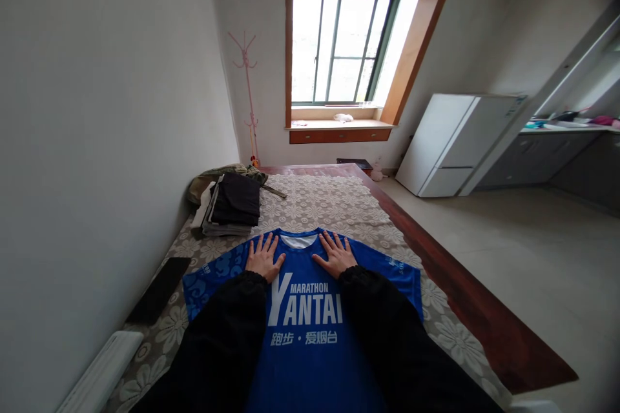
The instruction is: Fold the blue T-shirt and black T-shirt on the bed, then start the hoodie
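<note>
Now we are pressing left hand (264,258) and right hand (334,254), both flat, fingers spread, gripping nothing, beside collar of blue printed polyester marathon T-shirt (305,329); shirt's long axis running toward us on floral lace-covered counter (334,203).

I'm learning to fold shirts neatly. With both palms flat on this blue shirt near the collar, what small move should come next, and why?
Probably sweep both hands outward toward the sleeves. The left hand and right hand lie flat, fingers spread, either side of the collar of the blue shirt, which lies face up on the lace cloth. Both sleeves are still spread out, so smoothing seems to come before any fold.
</note>
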### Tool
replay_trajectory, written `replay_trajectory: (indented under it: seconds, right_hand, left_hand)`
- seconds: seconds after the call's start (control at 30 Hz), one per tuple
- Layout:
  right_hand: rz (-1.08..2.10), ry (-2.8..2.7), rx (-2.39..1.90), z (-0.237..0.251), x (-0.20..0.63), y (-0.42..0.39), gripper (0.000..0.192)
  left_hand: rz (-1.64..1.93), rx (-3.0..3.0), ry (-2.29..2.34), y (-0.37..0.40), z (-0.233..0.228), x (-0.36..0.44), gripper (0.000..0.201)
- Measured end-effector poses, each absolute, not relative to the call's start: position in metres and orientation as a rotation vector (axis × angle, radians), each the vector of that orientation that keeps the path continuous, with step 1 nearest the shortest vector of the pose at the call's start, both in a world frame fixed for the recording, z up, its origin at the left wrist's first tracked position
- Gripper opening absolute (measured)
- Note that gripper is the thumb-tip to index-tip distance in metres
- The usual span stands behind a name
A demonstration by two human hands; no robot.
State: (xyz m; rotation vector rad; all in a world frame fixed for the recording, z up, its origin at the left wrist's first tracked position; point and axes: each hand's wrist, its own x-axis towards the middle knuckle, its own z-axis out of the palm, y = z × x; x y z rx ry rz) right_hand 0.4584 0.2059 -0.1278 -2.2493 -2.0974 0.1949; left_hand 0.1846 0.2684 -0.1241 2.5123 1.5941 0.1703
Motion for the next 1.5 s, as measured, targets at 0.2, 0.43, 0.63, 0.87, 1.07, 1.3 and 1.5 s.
replay_trajectory:
  seconds: [0.2, 0.43, 0.63, 0.87, 1.07, 1.3, 1.5]
  right_hand:
    - [0.148, -2.051, -2.192, -0.126, 0.46, 0.203, 0.101]
    - [0.124, -2.095, -2.154, -0.127, 0.452, 0.196, 0.105]
    - [0.208, -2.122, -2.22, -0.132, 0.452, 0.195, 0.102]
    - [0.206, -2.108, -2.221, -0.133, 0.453, 0.197, 0.101]
    - [0.262, -2.095, -2.204, -0.132, 0.453, 0.198, 0.107]
    - [0.33, -1.944, -2.023, -0.111, 0.46, 0.189, 0.083]
    - [0.123, -1.562, -2.334, -0.087, 0.554, 0.11, 0.043]
  left_hand:
    - [0.259, 2.527, 1.601, 0.268, -0.125, 0.184, 0.076]
    - [0.204, 2.568, 1.543, 0.255, -0.118, 0.184, 0.088]
    - [0.171, 2.561, 1.571, 0.249, -0.114, 0.186, 0.094]
    - [0.159, 2.548, 1.561, 0.248, -0.109, 0.186, 0.094]
    - [0.146, 2.553, 1.572, 0.251, -0.111, 0.187, 0.094]
    - [0.099, 2.561, 1.602, 0.252, -0.11, 0.188, 0.096]
    - [0.087, 2.557, 1.591, 0.253, -0.109, 0.188, 0.096]
